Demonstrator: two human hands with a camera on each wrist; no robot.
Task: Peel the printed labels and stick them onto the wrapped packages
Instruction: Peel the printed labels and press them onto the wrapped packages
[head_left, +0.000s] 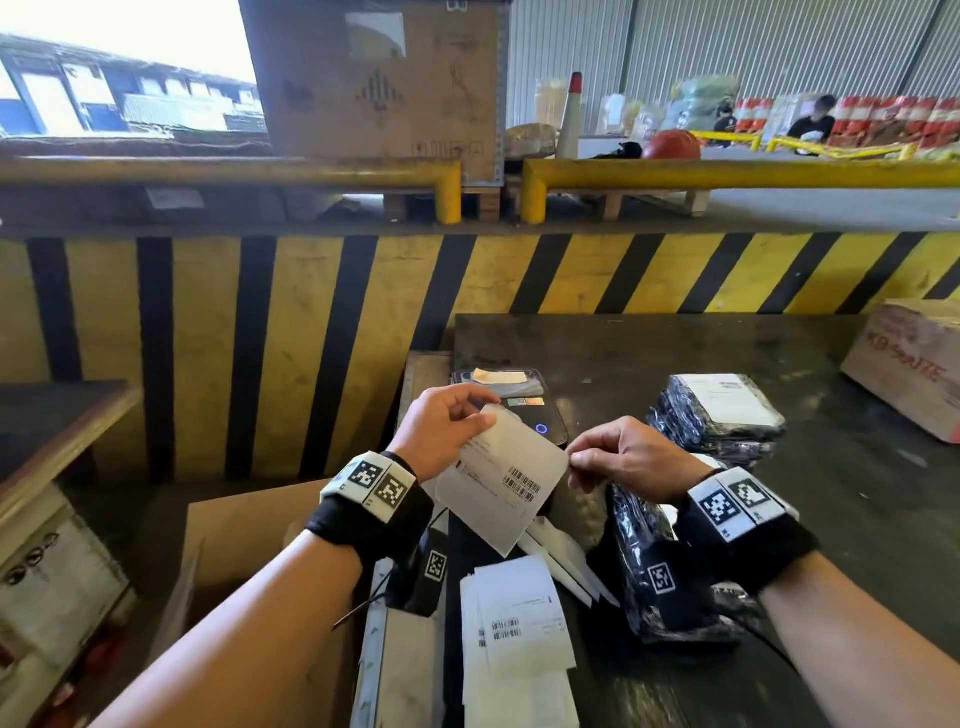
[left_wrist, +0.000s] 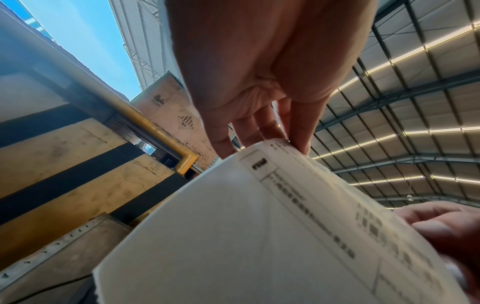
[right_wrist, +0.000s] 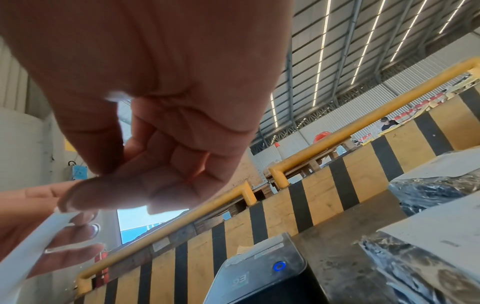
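Loose labels: white printed labels (head_left: 519, 639) with barcodes lie overlapping on the dark table (head_left: 857, 519), at its near edge, on the camera's side of the printer.
Held label: one printed label (head_left: 501, 488) is up in the air between both hands, just in front of the printer, tilted, barcode toward the lower right; in the left wrist view its printed face (left_wrist: 272, 236) fills the lower frame.
Left hand: left hand (head_left: 441, 431) pinches the label's upper left corner, thumb on one face and fingers (left_wrist: 221, 142) curled behind the other.
Right hand: right hand (head_left: 628, 457) pinches the label's right edge between thumb and forefinger, the other fingers (right_wrist: 187, 164) curled into the palm; whether it holds the label or its backing cannot be told.
Printer: black label printer (head_left: 524, 405) sits at the table's far left corner, a blue ring light on its top, a paper slip in its slot.
Unlabelled package: black plastic-wrapped package (head_left: 660, 571) lies on the table to the right of the printer and nearer the camera, under the right wrist.
Labelled packages: stack of black wrapped packages (head_left: 717, 415) stands to the right of the printer, the top one with a white label on it.
Cardboard box: brown box (head_left: 909, 364) with red writing sits far right of the printer at the table's edge.
Barrier: yellow-and-black striped wall (head_left: 311, 338) rises behind the printer.
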